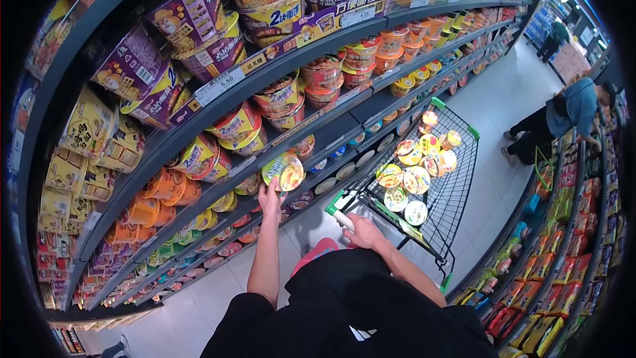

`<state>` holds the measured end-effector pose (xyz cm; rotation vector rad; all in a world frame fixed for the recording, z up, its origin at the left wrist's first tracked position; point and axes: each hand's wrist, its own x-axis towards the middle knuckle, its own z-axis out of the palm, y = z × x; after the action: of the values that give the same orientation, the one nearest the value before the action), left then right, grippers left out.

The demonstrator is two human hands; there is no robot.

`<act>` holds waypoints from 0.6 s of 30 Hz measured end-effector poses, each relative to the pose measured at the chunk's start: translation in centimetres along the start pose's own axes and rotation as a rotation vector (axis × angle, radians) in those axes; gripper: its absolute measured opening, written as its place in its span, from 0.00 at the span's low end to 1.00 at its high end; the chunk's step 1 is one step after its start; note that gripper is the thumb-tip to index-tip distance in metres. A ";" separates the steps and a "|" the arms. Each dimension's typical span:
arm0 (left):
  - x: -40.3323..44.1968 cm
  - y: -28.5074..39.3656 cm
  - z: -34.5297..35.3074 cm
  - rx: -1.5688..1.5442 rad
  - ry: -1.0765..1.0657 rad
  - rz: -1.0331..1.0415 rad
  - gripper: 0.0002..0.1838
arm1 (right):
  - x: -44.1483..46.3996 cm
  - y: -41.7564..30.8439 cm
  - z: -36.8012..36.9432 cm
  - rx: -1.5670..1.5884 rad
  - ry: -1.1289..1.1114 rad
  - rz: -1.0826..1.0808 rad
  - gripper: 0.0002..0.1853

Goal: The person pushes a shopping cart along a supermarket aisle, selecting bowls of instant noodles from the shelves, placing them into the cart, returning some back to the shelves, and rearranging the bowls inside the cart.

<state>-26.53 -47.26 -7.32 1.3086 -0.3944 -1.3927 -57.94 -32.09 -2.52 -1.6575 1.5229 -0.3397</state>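
Note:
My left hand [271, 199] is closed on an instant noodle bowl [283, 172] with a green and yellow lid, held in front of the shelf. Around the shopping cart handle [340, 217], white with green ends, my right hand [366, 232] is wrapped. Several instant noodle cups [417, 179] with round lids lie at the bottom of the wire cart [464, 159], ahead of my right hand. Close beyond the held bowl, red and yellow noodle bowls [236, 121] stand stacked on a shelf.
On the left, long shelves carry purple noodle tubs [192, 13] and orange noodle bowls [142, 212]. A price tag [220, 86] sits on a shelf edge. At right, a person [570, 109] leans toward shelves of bagged packets [556, 285]. Another person [555, 36] stands farther down the aisle.

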 end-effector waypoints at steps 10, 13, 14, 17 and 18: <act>6.1 0.9 -0.5 -0.213 0.036 -0.005 0.42 | -2.2 0.0 0.0 -0.030 -0.005 0.051 0.27; 5.0 2.5 1.0 -0.182 0.053 -0.031 0.41 | -3.1 0.1 0.1 -0.041 0.007 0.061 0.27; 5.1 2.7 1.5 -0.179 0.074 -0.048 0.41 | -3.4 0.2 0.2 -0.039 0.007 0.064 0.27; 8.9 0.8 -0.5 -0.156 0.054 -0.098 0.42 | -4.5 0.4 0.3 -0.045 0.003 0.081 0.27; 9.4 0.5 -0.4 -0.153 0.081 -0.103 0.41 | -4.8 0.5 0.5 -0.055 -0.001 0.089 0.26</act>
<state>-23.61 -55.21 -11.43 1.2694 -0.1645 -1.4216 -59.03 -27.43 -1.58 -1.6257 1.6129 -0.2511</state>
